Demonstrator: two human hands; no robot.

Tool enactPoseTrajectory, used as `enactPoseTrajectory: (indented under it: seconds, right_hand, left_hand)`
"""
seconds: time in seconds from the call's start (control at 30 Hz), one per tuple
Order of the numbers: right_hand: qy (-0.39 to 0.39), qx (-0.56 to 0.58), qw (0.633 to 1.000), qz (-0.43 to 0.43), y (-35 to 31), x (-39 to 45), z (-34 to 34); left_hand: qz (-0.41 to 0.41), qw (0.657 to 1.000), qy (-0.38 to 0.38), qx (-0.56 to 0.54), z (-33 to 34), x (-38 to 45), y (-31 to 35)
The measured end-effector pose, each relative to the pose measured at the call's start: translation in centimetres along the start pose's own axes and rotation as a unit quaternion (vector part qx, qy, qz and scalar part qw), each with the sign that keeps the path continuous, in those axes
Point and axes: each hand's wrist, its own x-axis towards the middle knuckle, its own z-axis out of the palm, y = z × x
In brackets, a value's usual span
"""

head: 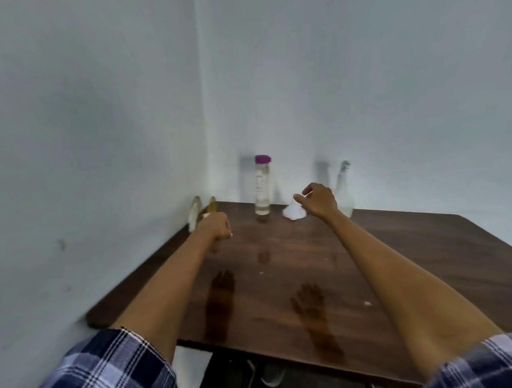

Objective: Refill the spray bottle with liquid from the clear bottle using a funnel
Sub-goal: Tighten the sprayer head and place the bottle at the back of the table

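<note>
Both arms extended over the dark wood table (396, 261). Left hand (217, 228) loosely curled, holding nothing. Right hand (320, 200) open, fingers spread, above the white funnel (291, 213). Against the far wall: purple-capped clear bottle (262, 187) upright; spray bottle (344, 190) right of the funnel.

Dark wooden table (396, 247) in corner; pale walls (101, 112); two small round objects (195, 214) against left wall, blurred.

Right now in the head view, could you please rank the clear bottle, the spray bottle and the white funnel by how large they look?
1. Clear bottle, purple cap, tallest.
2. Spray bottle, slightly shorter but wider at the base; the right hand partly hides it, so ranks 1 and 2 are close.
3. White funnel, clearly smallest.
</note>
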Motion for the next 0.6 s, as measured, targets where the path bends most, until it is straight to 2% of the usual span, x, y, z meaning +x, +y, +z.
enactPoseTrajectory:
  seconds: [0.1,0.23,0.37,0.5,0.6]
  right_hand:
    - [-0.033,0.003,0.999,-0.032,-3.9,-0.8,3.6]
    - [-0.076,0.006,0.995,-0.07,-7.3,-1.1,8.7]
    - [-0.12,-0.005,0.987,-0.111,-11.0,-0.7,14.7]
    - [-0.148,0.025,0.983,-0.104,-13.1,0.0,20.3]
    - [-0.154,0.012,0.986,-0.066,-14.0,0.6,24.3]
  left_hand:
    - [-0.103,0.994,-0.006,0.018,-0.7,-2.7,-5.7]
    - [-0.16,0.987,-0.029,0.006,-0.3,-4.2,-9.9]
    - [-0.184,0.977,-0.106,-0.01,0.3,-2.9,-12.6]
    - [-0.169,0.971,-0.17,-0.015,0.3,-0.5,-14.1]
    - [-0.152,0.975,-0.149,-0.06,0.2,0.9,-14.0]
